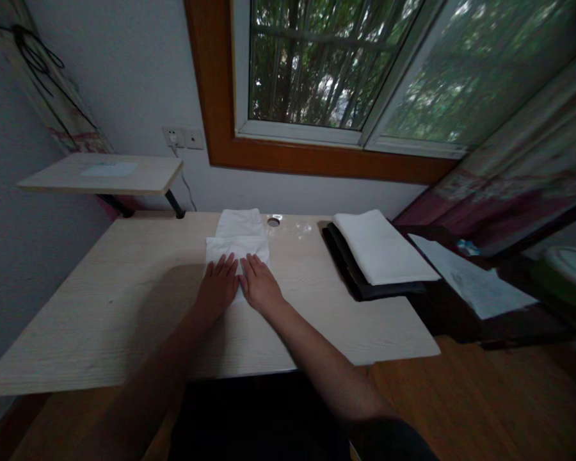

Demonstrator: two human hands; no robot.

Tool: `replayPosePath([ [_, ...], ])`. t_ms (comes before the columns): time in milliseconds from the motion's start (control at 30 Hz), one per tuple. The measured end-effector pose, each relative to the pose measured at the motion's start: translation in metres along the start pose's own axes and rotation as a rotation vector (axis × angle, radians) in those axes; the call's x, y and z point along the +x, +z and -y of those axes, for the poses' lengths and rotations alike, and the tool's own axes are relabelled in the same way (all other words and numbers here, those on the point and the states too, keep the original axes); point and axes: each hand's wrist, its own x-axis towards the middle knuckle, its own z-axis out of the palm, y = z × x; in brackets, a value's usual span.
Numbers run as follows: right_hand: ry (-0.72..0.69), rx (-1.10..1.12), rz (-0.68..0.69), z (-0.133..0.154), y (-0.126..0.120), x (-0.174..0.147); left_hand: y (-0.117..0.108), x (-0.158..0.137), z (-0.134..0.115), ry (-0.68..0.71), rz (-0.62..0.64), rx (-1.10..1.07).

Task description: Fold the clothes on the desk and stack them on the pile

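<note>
A white cloth (240,224), partly folded over itself, lies near the back of the pale wooden desk (158,288). My left hand (219,282) rests flat on the cloth's near left part, palm down with fingers extended. Beside it, my right hand (259,282) presses flat on the near right part, thumb close to the left hand. Neither hand grips anything. Both hands cover much of the cloth's near end, so its exact garment kind cannot be made out.
Folded white fabric (386,246) sits on a black folded item (348,266) at the desk's right. A small raised shelf (67,173) stands at the back left. Papers (465,275) lie on a dark surface further right. A round cable hole (273,222) is behind the cloth.
</note>
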Motion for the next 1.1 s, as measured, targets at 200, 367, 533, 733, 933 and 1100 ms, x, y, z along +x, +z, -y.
replayPosePath([
  [200, 0.085, -0.187, 0.043, -0.019, 0.002, -0.012, -0.002, -0.008, 0.018, -0.118, 0.02, 0.082],
  [367, 0.135, -0.229, 0.1, -0.034, -0.011, -0.02, -0.004, -0.012, 0.027, -0.181, 0.063, 0.073],
  [533, 0.139, -0.254, 0.124, -0.041, -0.019, -0.031, -0.001, -0.015, 0.026, -0.197, 0.076, 0.06],
  [733, 0.114, -0.275, 0.154, -0.044, -0.027, -0.048, -0.001, -0.026, 0.02, -0.188, 0.08, 0.05],
  [933, 0.091, -0.305, 0.16, -0.039, -0.036, -0.07, -0.007, -0.044, 0.006, -0.192, 0.079, 0.069],
  [1100, 0.077, -0.291, 0.156, -0.035, -0.044, -0.091, -0.01, -0.063, -0.006, -0.189, 0.071, 0.075],
])
